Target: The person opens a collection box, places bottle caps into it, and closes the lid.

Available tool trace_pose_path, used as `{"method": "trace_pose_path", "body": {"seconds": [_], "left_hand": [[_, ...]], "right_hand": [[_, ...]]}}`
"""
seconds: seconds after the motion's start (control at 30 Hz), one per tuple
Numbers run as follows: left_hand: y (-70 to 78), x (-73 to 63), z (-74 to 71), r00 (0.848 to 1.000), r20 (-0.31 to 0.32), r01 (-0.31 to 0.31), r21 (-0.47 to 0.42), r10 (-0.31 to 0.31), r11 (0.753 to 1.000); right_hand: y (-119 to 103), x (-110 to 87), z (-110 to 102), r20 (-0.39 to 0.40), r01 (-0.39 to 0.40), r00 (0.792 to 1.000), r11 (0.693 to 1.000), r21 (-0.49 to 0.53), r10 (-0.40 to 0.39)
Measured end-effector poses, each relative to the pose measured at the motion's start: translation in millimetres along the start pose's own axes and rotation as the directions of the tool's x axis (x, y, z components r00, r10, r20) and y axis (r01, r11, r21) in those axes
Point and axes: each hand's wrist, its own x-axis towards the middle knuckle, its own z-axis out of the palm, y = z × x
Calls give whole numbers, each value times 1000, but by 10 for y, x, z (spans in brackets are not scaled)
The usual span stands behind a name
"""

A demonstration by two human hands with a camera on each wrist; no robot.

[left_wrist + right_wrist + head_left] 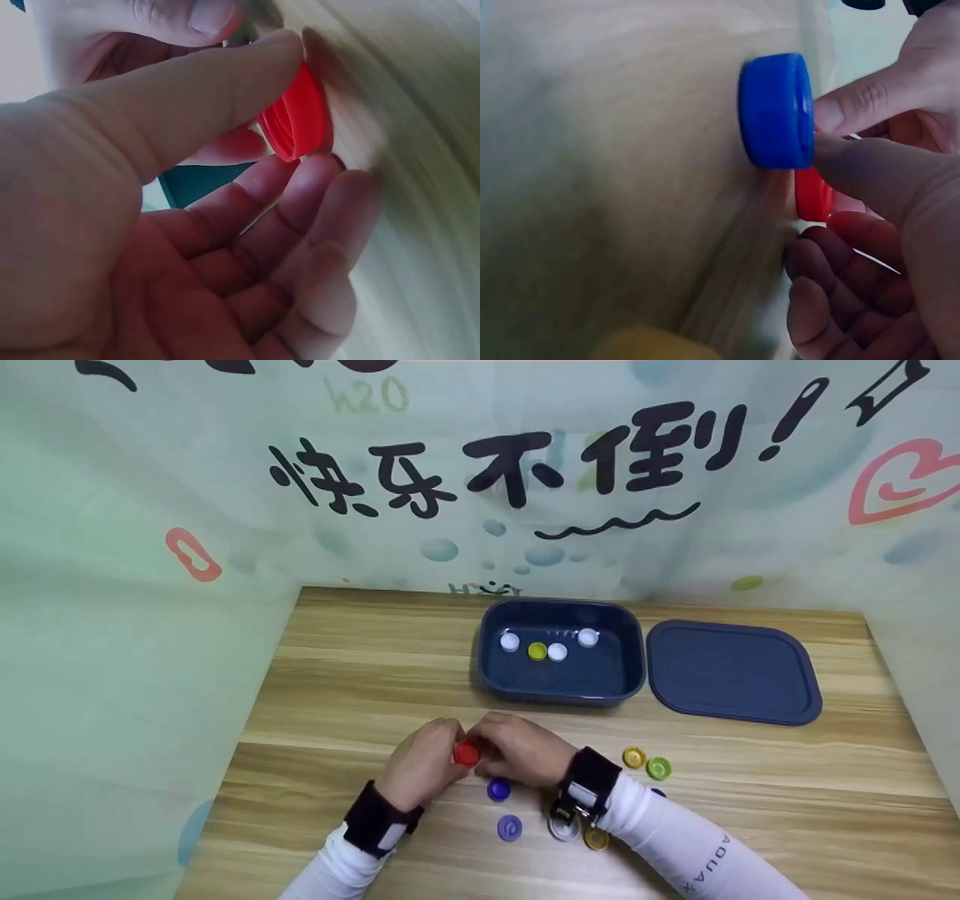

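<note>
The desk (360,675) is bounded at the back and both sides by a pale printed sheet (330,547). The dark blue container (562,681) is set near the back edge, its flat lid (735,671) laid just beside it on the right. Widest stretch of wood is seen left of the container; a narrower strip is left between its front wall and the hands.

The red cap (466,753) is held just above the wood, in front of the container. It is pinched by the left grip (421,763) between thumb and fingertips. The right grip (525,750) is brought close against it, fingers bent; whether the cap is also grasped there cannot be told.

Room nearer the body is taken up by loose caps: blue cap (499,790) just below the hands, purple cap (510,828) below that, white cap (565,829) partly covered by the right wrist strap (592,776). Orange cap (634,757) and green cap (658,768) are found side by side beyond the right wrist.
</note>
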Motion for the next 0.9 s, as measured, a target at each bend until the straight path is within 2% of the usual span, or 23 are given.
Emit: {"method": "trace_pose_path", "body": {"seconds": [0.17, 0.37, 0.5, 0.63, 0.77, 0.9], "left_hand": [[-2, 16, -13, 1000, 7, -13, -6, 13, 1000], [31, 17, -70, 999, -16, -30, -47, 29, 998], [67, 21, -122, 996, -61, -67, -67, 63, 996], [126, 52, -164, 987, -120, -117, -124, 103, 985], [231, 127, -189, 973, -178, -181, -184, 148, 966], [379, 240, -208, 963, -222, -205, -221, 155, 954]], "right_hand": [[1, 10, 34, -28, -8, 1000, 1000, 1, 9], [-7, -5, 12, -90, -29, 995, 997, 66, 35], [-30, -40, -55, -151, -36, 987, 996, 83, 49], [-61, -87, -166, -213, -47, 975, 994, 96, 67], [-72, -152, -307, -256, -85, 960, 988, 131, 117], [-62, -218, -474, -308, -129, 936, 980, 154, 171]]}}
